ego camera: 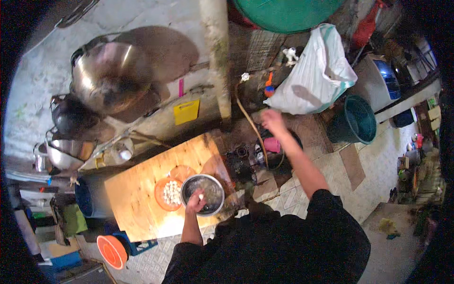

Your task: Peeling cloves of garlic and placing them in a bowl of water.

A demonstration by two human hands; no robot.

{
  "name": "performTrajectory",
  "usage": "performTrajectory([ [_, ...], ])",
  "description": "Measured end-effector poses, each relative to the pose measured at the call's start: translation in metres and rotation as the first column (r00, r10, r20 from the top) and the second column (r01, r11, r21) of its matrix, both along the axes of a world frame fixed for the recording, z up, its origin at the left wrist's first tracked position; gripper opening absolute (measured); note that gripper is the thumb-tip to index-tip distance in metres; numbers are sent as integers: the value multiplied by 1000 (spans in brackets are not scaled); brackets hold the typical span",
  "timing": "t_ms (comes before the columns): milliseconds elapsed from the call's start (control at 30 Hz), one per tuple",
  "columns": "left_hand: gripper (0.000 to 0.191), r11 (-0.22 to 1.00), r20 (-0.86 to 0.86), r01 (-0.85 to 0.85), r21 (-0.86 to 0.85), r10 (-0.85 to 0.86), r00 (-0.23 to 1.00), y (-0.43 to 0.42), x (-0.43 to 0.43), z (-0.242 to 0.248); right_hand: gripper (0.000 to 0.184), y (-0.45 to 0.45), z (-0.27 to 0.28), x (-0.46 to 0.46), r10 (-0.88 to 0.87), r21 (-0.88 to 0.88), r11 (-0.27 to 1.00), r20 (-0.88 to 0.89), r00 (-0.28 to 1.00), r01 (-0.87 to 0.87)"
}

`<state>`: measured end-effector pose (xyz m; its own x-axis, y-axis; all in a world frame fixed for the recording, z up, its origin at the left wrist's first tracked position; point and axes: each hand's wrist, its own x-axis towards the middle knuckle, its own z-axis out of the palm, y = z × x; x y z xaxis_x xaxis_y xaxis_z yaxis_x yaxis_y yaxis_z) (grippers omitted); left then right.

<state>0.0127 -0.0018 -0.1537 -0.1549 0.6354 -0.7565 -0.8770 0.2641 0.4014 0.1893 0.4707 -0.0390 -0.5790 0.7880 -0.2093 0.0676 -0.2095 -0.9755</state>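
Over a round metal bowl, my left hand grips a small white round piece. The bowl's contents look wet and shiny, and the hand covers part of them. Touching or nearly touching its left side is an orange plastic basket of several similar white pieces. Both containers rest on a plywood board. My right hand, blurred, reaches out to the right of the board, near the lower end of a white woven sack. I cannot make out anything between its fingers.
A brown hose hangs down from a tap near a pink dipper. To the right stands a dark green bucket. Large metal pans occupy the upper left. An orange basin is at the lower left.
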Motion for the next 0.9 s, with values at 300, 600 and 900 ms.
performTrajectory([
  [300, 14, 896, 70, -419, 149, 413, 908, -48, -74, 76, 29, -325, -84, -101, 515, 419, 493, 567, 643, -763],
  [600, 66, 830, -718, -186, -526, -316, 620, -118, -138, -9, 50, -407, -177, -116, 270, 146, 263, 938, 218, -954],
  [900, 32, 912, -976, 348, -216, -212, -50, -13, -7, 0, 39, -414, -243, -32, 95, 221, 365, 957, 273, -904],
])
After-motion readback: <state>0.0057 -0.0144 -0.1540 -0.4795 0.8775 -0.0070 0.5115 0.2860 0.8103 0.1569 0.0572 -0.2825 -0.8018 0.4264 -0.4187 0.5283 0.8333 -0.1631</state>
